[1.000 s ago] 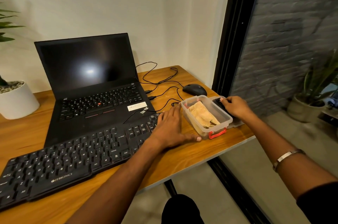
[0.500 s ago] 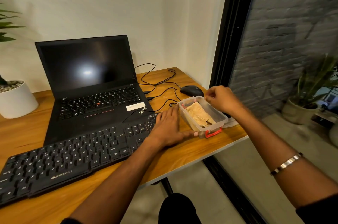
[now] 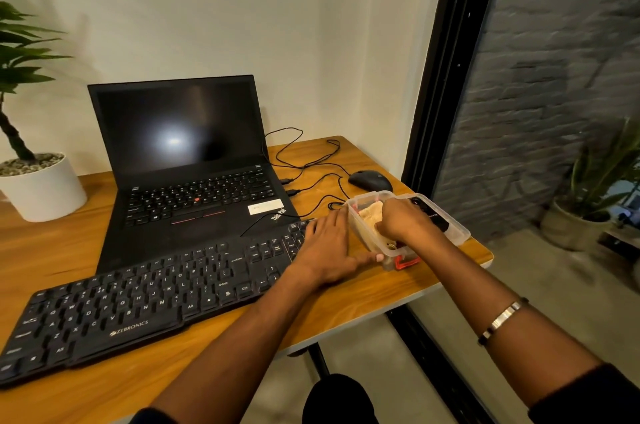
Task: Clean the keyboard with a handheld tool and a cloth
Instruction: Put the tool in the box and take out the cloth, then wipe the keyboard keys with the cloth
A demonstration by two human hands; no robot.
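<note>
A black Zebronics keyboard (image 3: 138,302) lies slanted across the wooden table's front. At its right end stands a clear plastic box (image 3: 388,262) with a red latch, holding a tan cloth (image 3: 370,212). My left hand (image 3: 329,250) lies flat over the keyboard's right end, fingers spread, thumb against the box's near corner. My right hand (image 3: 401,221) reaches down into the box, its fingers bent onto the cloth and hidden from view. A black handheld tool (image 3: 429,214) rests on the box lid (image 3: 457,233) just right of the box.
An open black laptop (image 3: 180,133) stands behind the keyboard. A black mouse (image 3: 370,180) and loose cables (image 3: 311,160) lie behind the box. A white plant pot (image 3: 41,188) sits at far left. The table's right edge (image 3: 485,257) is close to the lid.
My right hand left the tool on the lid, rose over the box's far rim, then dropped into the box onto the cloth. My left hand stayed against the box.
</note>
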